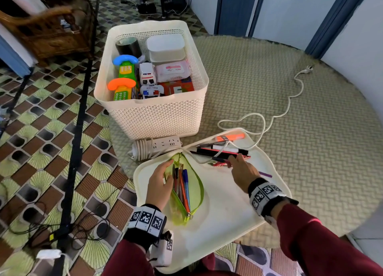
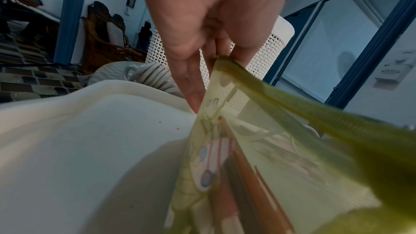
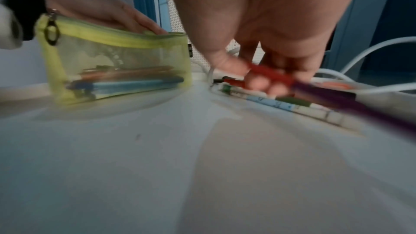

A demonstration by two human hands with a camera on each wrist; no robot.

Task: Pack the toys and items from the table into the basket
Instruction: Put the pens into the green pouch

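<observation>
The basket (image 1: pixel 157 114) stood at upper centre of the head view on the round bench (image 1: pixel 310 151), already holding two toy phones (image 1: pixel 124 68), two toy vehicles (image 1: pixel 147 73), a white lidded box (image 1: pixel 165 46), a dark roll (image 1: pixel 128 45) and a wipes pack (image 1: pixel 173 70). Below it, on a white lid-like tray (image 1: pixel 223 203) at lower centre, lay the green mesh pencil pouch (image 1: pixel 186 190), unzipped, with roughly four or five pens inside.

The left hand (image 1: pixel 159 184) pinched the pouch's upper edge between thumb and fingers (image 2: pixel 191 84) and held the mouth open. The right hand (image 1: pixel 241 170), right of centre, had its fingers (image 3: pixel 258 81) curled round a red pen (image 3: pixel 270 74); a purple pen (image 3: pixel 360 106) seemed to be in the same grip, though blur made that uncertain.

To do this step well, I judged, the left hand should keep the mouth wide and tilted toward the right hand, and the pens should go in lengthwise, tips first, so none catch the zipper.

About six pens and markers (image 1: pixel 221 151) lay loose on the tray, counting one orange highlighter (image 1: pixel 229 137); overlap made the count approximate. One coiled power strip (image 1: pixel 157 146) sat just below the basket, its white cable (image 1: pixel 290 97) trailing across the pens toward the upper right.
</observation>
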